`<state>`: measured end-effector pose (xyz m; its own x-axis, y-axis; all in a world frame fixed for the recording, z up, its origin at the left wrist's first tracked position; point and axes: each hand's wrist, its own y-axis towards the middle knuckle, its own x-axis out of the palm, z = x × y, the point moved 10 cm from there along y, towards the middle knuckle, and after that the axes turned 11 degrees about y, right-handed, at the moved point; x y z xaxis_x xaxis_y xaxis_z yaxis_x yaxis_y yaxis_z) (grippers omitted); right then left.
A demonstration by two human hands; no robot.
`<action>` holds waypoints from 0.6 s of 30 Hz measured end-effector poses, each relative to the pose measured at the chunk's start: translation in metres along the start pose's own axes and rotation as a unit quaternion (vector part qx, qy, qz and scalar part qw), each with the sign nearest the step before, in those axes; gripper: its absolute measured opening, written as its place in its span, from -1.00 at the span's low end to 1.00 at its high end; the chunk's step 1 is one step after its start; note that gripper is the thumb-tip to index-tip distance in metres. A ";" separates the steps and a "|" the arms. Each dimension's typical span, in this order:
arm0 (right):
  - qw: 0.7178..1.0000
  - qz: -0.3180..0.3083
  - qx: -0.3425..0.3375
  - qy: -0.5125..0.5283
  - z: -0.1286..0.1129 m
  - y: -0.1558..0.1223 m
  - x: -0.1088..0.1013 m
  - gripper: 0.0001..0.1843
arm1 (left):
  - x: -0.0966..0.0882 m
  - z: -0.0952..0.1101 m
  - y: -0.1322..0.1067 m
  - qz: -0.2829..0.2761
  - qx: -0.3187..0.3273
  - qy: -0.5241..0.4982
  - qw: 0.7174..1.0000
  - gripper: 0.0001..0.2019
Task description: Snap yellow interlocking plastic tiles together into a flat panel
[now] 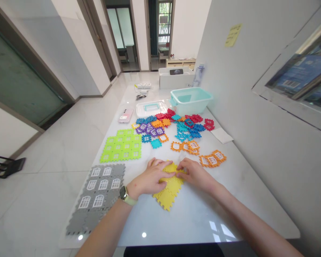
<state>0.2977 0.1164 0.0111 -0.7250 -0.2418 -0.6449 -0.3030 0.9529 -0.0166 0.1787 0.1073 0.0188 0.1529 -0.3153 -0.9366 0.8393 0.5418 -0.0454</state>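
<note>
Several yellow interlocking tiles (168, 192) with toothed edges lie joined on the white table in front of me. My left hand (155, 175), with a watch (127, 194) on its wrist, rests over their upper left part, fingers stretched out and pressing on the surface. At the upper right edge, the bent fingers of my right hand (190, 172) pinch a yellow tile, which they partly hide. To the left are a joined sheet of lime green tiles (120, 146) and a sheet of grey tiles (103, 191), many with white window pieces.
Orange window tiles (213, 159) lie right of my hands. Beyond are purple tiles (149, 130), blue tiles (195, 132) and red tiles (209, 124). A mint tub (192, 103), its lid (141, 111), a phone (126, 116) and a bottle (199, 75) stand farther back. A wall borders the right side.
</note>
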 end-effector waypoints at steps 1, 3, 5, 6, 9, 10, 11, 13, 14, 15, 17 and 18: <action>1.000 -0.004 -0.003 -0.007 -0.002 0.000 0.000 -0.95 | -0.001 0.001 0.001 0.004 -0.003 0.004 1.000 -0.44; 1.000 -0.018 -0.014 -0.018 -0.009 -0.001 0.001 -0.95 | -0.003 0.002 0.002 0.018 -0.009 0.010 1.000 -0.51; 0.999 -0.038 -0.028 -0.017 -0.018 -0.002 0.003 -0.92 | -0.006 0.003 0.003 0.036 -0.019 0.012 0.999 -0.58; 0.998 -0.049 -0.034 -0.013 -0.023 -0.003 0.005 -0.91 | -0.006 0.003 0.003 0.044 -0.025 0.011 0.999 -0.61; 0.997 -0.065 -0.046 -0.011 -0.030 -0.006 0.008 -0.87 | -0.006 0.001 0.005 0.058 -0.035 0.006 0.998 -0.65; 0.997 -0.063 -0.049 -0.014 -0.030 -0.006 0.008 -0.87 | -0.005 0.000 0.006 0.059 -0.036 0.003 0.998 -0.65; 0.997 -0.061 -0.052 -0.014 -0.029 -0.007 0.007 -0.86 | -0.004 -0.001 0.006 0.059 -0.037 -0.001 0.998 -0.65; 0.996 -0.058 -0.061 -0.010 -0.026 -0.006 0.006 -0.82 | -0.002 -0.005 0.008 0.060 -0.039 -0.011 0.997 -0.63; 0.996 -0.058 -0.066 -0.010 -0.024 -0.006 0.005 -0.79 | -0.002 -0.008 0.008 0.063 -0.043 -0.019 0.997 -0.62; 0.996 -0.058 -0.070 -0.014 -0.022 -0.005 0.004 -0.76 | -0.003 -0.011 0.009 0.068 -0.050 -0.029 0.996 -0.60; 0.995 -0.055 -0.077 -0.035 -0.016 -0.002 0.003 -0.74 | -0.006 -0.019 0.009 0.085 -0.071 -0.063 0.992 -0.59; 0.994 -0.050 -0.078 -0.050 -0.013 -0.001 0.001 -0.73 | -0.009 -0.023 0.009 0.098 -0.085 -0.086 0.988 -0.60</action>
<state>0.2890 0.1129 0.0205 -0.6239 -0.3063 -0.7190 -0.4676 0.8835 0.0294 0.1726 0.1331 0.0185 0.4028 -0.3120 -0.8604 0.6875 0.7237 0.0594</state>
